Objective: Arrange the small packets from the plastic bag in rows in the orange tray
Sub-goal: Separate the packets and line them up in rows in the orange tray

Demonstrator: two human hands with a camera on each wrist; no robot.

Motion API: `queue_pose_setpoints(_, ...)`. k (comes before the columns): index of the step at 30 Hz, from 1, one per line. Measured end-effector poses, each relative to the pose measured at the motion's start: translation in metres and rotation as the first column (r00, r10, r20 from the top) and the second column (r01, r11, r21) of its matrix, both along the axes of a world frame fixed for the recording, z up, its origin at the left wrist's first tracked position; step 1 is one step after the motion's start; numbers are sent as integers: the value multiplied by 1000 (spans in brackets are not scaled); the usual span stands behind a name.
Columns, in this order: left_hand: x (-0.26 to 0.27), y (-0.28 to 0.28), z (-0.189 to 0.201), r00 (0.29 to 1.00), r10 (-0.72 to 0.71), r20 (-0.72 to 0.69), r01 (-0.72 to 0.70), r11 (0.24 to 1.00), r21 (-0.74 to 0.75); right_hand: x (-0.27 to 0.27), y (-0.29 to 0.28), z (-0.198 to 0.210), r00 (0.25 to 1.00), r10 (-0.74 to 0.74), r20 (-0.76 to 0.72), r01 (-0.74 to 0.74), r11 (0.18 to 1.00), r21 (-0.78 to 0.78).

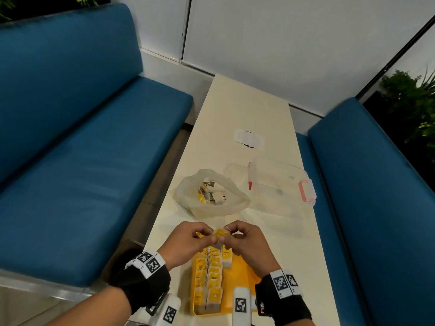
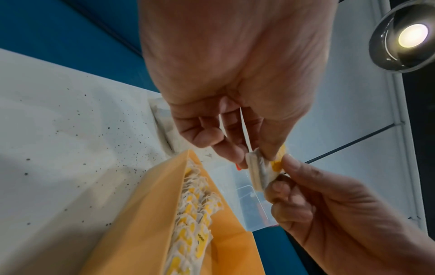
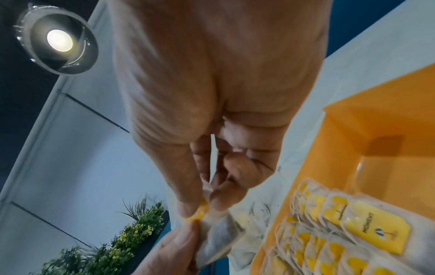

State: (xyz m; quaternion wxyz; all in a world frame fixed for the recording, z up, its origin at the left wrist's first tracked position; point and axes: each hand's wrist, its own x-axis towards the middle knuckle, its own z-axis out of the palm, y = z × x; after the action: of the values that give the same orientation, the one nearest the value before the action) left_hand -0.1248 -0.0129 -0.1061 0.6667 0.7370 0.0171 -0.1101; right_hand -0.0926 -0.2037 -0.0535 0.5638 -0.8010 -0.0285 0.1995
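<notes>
hands (image 1: 220,241) pinching packet (image 1: 220,233), above orange tray (image 1: 242,274)

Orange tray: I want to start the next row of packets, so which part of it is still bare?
The orange plastic tray has bare floor along its right side, between the lone packet starting a third row and the right wall. The left side is crowded with two overlapping rows of yellow-tagged packets.

1. Table (image 1: 247,109): pale top before me, speckled in my left wrist view.
2. Clear box (image 1: 280,184) with pink latch (image 1: 307,192), far right on the table.
3. Label (image 1: 248,138), beyond the box.
4. Blue benches (image 1: 70,137) on both sides.
5. Plants (image 1: 409,100) at far right.
6. Ceiling lamp (image 2: 412,35) overhead.
</notes>
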Motion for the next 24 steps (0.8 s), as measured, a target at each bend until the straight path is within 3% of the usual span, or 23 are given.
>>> queue_pose_setpoints(6, 0, -4, -8, 998, 52, 26, -53, 998, 35, 0, -7, -9, 998, -56, -2, 56, 998, 8)
queue_pose_setpoints(11, -1, 4, -21, 986, 166, 1, -161, 956, 247, 1, -34, -30, 994, -75, -81, 63, 989, -133)
queue_pose_setpoints(18, -10, 11, -45, 987, 107, -122, -60, 939, 338, -10, -49, -69, 952, -69, -297, -56, 917, -394)
queue_pose_setpoints(24, -10, 14, -51, 981, 92, -171, -38, 955, 294, -8, -38, -88, 952, -98, -289, -42, 896, -443)
